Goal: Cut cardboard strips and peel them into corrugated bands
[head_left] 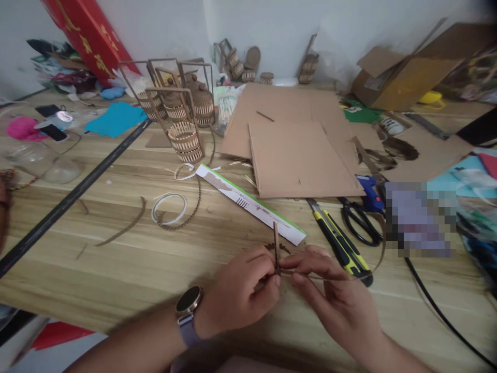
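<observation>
My left hand (pixel 244 285), with a watch (pixel 189 300) on its wrist, pinches a small brown stick (pixel 276 241) that stands nearly upright between thumb and forefinger. Close on its right, my right hand (pixel 337 290) holds a thin brown strip (pixel 383 243) between thumb and fingers, near the stick's lower end. The strip trails to the right and curves up past the cutter. Small dark brown scraps lie on the table just beyond my fingertips. Where strip and stick meet is partly hidden by my fingers.
Beyond my hands lie a white-and-green strip (pixel 252 204) and cardboard sheets (pixel 303 160). A yellow-black cutter (pixel 341 243), black scissors (pixel 359 223) and a blue glue gun (pixel 370 194) are at the right. Small slatted baskets (pixel 186 140) stand back left. A white ring (pixel 170 209) lies nearer.
</observation>
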Demonstrator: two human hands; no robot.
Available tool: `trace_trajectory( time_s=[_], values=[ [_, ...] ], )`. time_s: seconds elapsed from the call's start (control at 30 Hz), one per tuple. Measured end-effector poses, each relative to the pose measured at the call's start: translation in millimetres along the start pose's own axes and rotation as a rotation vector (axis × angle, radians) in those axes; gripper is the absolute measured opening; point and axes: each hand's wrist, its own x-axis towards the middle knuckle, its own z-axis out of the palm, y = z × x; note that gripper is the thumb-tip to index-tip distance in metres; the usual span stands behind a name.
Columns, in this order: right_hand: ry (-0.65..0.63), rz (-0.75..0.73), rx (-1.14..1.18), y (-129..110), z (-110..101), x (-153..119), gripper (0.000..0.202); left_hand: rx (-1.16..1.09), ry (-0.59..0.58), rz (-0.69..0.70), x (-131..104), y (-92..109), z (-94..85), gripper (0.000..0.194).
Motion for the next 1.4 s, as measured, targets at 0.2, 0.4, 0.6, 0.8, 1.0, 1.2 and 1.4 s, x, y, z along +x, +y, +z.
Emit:
trace_trajectory(
  time_s=[0.2, 0.4, 0.6, 0.8, 1.0, 1.2, 1.4],
  values=[
    [0.029, -0.063, 0.000, 0.4, 2.3, -1.7, 0.013, -0.023, -0.006, -0.027, -1.8, -2.7, -0.6, 0.020],
    [0.001, -0.025, 0.033, 0.5, 3.0, -1.1, 0.011, 0.006, 0.017, -0.054, -1.1, -1.3, 0.9, 0.020],
    [0.019, 0.003, 0.065, -0.1, 2.9, 0.1, 0.012, 0.013, 0.036, -0.036, -0.8, -0.6, 0.2, 0.020],
    [0.018, 0.020, 0.060, -4.8, 2.2, 1.1, 0.004, 0.040, 0.056, -0.039, -1.6, -1.0, 0.7, 0.018],
    [-0.010, -0.016, 0.026, -7.2, 3.0, 3.8, 0.004, 0.039, 0.070, -0.005, -1.2, -1.3, 0.1, 0.017],
    [-0.004, -0.041, 0.044, -8.0, 5.1, 4.3, 0.005, 0.043, 0.070, 0.016, -0.4, -0.2, -0.5, 0.018],
    [-0.006, -0.051, 0.050, -5.5, 4.4, 3.3, 0.007, 0.037, 0.062, 0.021, 0.6, 0.4, -0.2, 0.020]
  ],
)
